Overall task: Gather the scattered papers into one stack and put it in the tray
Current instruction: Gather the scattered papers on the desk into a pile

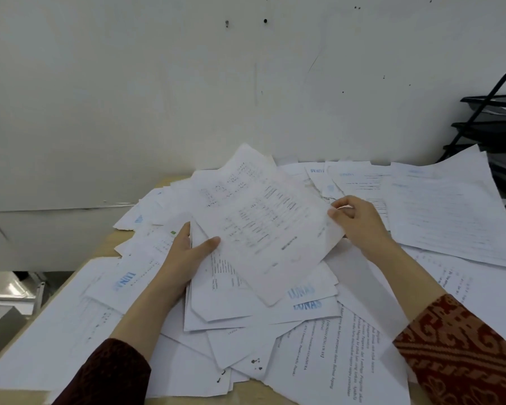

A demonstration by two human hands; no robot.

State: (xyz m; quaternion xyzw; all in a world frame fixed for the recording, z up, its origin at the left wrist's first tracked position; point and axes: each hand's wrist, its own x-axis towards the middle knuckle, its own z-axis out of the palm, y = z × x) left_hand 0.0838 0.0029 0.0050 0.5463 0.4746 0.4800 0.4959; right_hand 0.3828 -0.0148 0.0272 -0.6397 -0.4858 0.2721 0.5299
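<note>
Left grip (pixel 187 252) holds paper stack (pixel 246 282); right grip (pixel 354 220) pinches top sheet (pixel 269 229) corner.

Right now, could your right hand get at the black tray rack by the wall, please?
Probably not without letting go: the right hand pinches the top sheet, which the left hand also holds. The tray rack stands apart at the far right, with loose papers lying between.

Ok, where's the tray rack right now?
In the head view the black tray rack stands at the far right edge against the white wall, behind the loose papers, beyond the right hand.
</note>
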